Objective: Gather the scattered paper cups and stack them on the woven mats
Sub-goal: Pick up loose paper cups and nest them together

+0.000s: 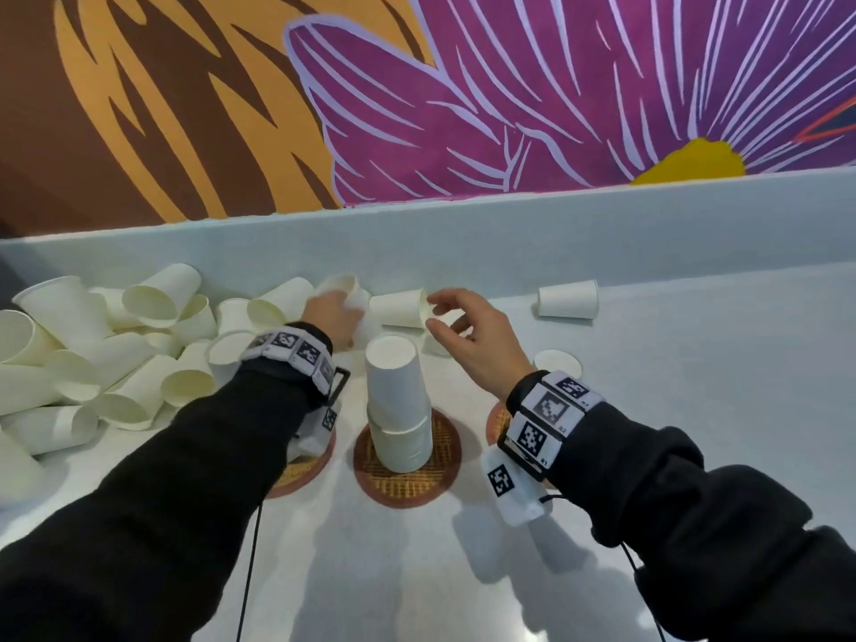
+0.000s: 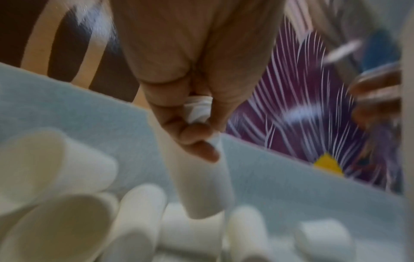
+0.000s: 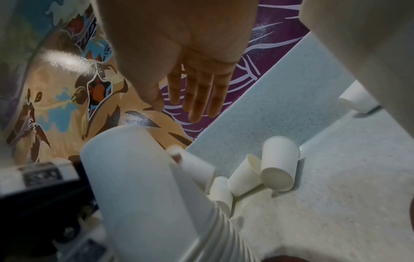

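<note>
A tall stack of upside-down white paper cups point(image 1: 400, 410) stands on the middle woven mat point(image 1: 407, 486). My left hand point(image 1: 331, 312) is behind the stack at the edge of the cup pile. It grips one paper cup point(image 1: 343, 284), and the left wrist view shows its fingers point(image 2: 195, 134) curled round that cup point(image 2: 201, 180). My right hand point(image 1: 440, 312) hovers with straight, spread fingers point(image 3: 197, 95) beside the mouth of a cup lying on its side point(image 1: 398, 309), holding nothing. The stack point(image 3: 143, 191) fills the front of the right wrist view.
Several loose cups are heaped at the left point(image 1: 116, 345). One cup lies alone at the far right point(image 1: 567, 298) and another stands behind my right wrist point(image 1: 556, 363). My arms partly cover the left mat point(image 1: 301, 472) and the right mat point(image 1: 498, 424). A low wall point(image 1: 463, 234) bounds the table.
</note>
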{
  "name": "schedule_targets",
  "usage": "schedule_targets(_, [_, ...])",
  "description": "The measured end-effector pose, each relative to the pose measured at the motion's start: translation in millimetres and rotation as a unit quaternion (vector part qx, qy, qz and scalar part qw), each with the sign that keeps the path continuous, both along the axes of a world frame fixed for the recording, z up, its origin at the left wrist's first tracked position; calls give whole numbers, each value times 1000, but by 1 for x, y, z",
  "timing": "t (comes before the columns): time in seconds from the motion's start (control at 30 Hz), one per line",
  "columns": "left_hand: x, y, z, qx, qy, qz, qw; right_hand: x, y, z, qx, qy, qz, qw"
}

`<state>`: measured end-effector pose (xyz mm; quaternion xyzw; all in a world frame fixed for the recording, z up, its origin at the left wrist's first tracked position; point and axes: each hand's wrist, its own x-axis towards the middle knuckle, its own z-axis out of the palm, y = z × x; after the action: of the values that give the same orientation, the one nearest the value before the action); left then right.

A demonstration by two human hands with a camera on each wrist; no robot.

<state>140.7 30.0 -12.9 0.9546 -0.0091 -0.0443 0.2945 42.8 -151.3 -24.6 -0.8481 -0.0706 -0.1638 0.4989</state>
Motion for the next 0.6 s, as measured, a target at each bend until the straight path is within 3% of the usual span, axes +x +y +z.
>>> schedule_targets(0.13, [-8, -4, 65, -198, -78, -2, 977, 1, 2, 9, 32, -25, -2, 999])
schedule_targets(0.2, [-18, -3, 91, -342, -34, 18, 939, 0, 7, 15, 52, -53, 8, 997])
schedule_targets(0.27, [-31, 0, 108, -416, 81, 6, 906, -1, 13, 22, 73, -107, 7, 992])
schedule_targets(0.33, [-42, 3, 112, -388, 191, -58, 900, -4, 19, 30, 89, -143, 4, 986])
schedule_targets(0.4, [-49, 6, 106, -334, 253, -107, 902, -9, 26, 37, 108, -135, 28, 985])
schedule_targets(0.5, [-53, 4, 96, -259, 259, -111, 924, -17, 34, 39, 100, -120, 62, 986])
schedule_targets(0.6, [-59, -1, 92, -146, 214, -93, 961, -22, 36, 38, 93, -89, 64, 990])
